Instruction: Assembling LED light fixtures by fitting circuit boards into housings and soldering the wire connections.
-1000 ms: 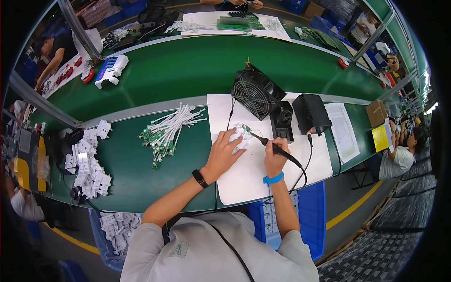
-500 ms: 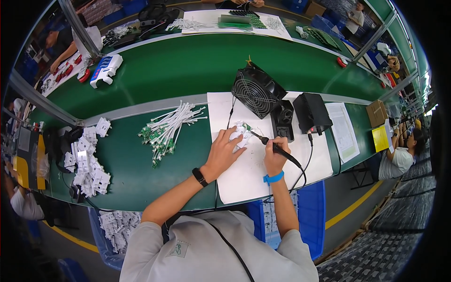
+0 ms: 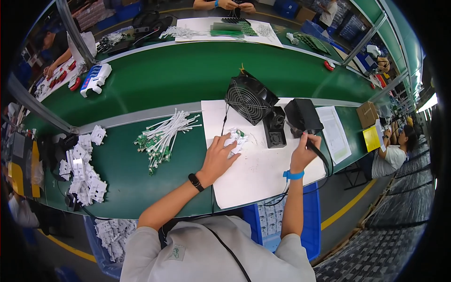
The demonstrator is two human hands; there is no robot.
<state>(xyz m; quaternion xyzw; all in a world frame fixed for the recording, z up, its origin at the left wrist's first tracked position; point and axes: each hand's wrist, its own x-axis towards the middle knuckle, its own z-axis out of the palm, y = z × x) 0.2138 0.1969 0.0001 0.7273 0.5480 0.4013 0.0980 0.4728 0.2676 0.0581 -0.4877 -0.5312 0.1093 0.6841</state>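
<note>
Green bench [image 3: 188, 80], black fan [image 3: 249, 97], white cable bundle [image 3: 164, 136], plastic parts [image 3: 82, 164]

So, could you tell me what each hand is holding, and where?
The right hand grips a black soldering iron by its handle. The left hand presses down on a small white part on the paper; it is not lifted.

head view | fisheye, looks steeply down | close over green workbench [image 3: 141, 178]

Grey shirt, black watch [image 3: 195, 182], blue wristband [image 3: 293, 175]
</note>
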